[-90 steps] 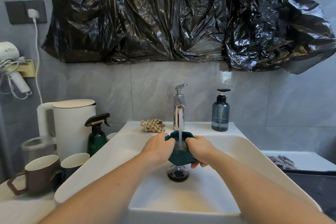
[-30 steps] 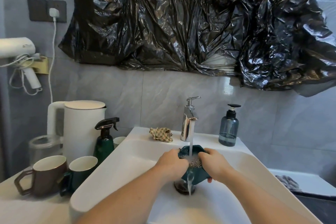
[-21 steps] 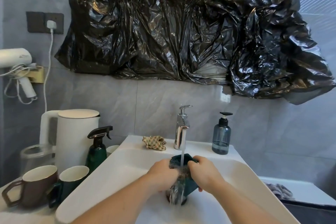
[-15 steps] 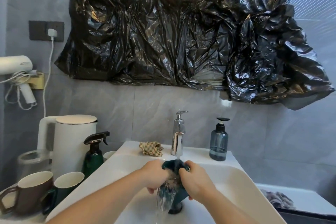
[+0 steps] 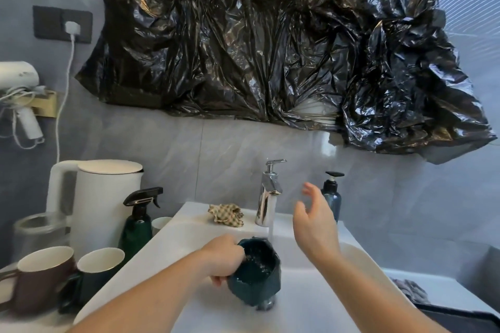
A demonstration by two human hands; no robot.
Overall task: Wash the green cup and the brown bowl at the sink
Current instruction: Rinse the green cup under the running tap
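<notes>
At the lower centre of the frame, over the white ceramic sink (image 5: 303, 313), the left hand (image 5: 223, 258) grips the dark green faceted cup (image 5: 255, 274) by its left rim, fingers curled round the wall and thumb side tucked at the lip; the cup stands nearly upright, mouth tilted slightly toward the camera, wet inside. Just right of it and higher, the right hand (image 5: 315, 224) hangs free in the air with fingers loosely spread and holding nothing. At the lower left sit a brown ceramic mug (image 5: 40, 278) and a dark green mug with a pale inside (image 5: 96, 270), touching. Behind them stand a dark green spray bottle (image 5: 138, 222) and a white electric kettle (image 5: 100, 197). At the sink's back ledge are a crumpled checked cloth (image 5: 226, 215), a chrome tap (image 5: 267, 194) with water running, and a blue-grey pump bottle (image 5: 332, 197). Crinkled black plastic sheeting (image 5: 270, 43) covers the wall above.
</notes>
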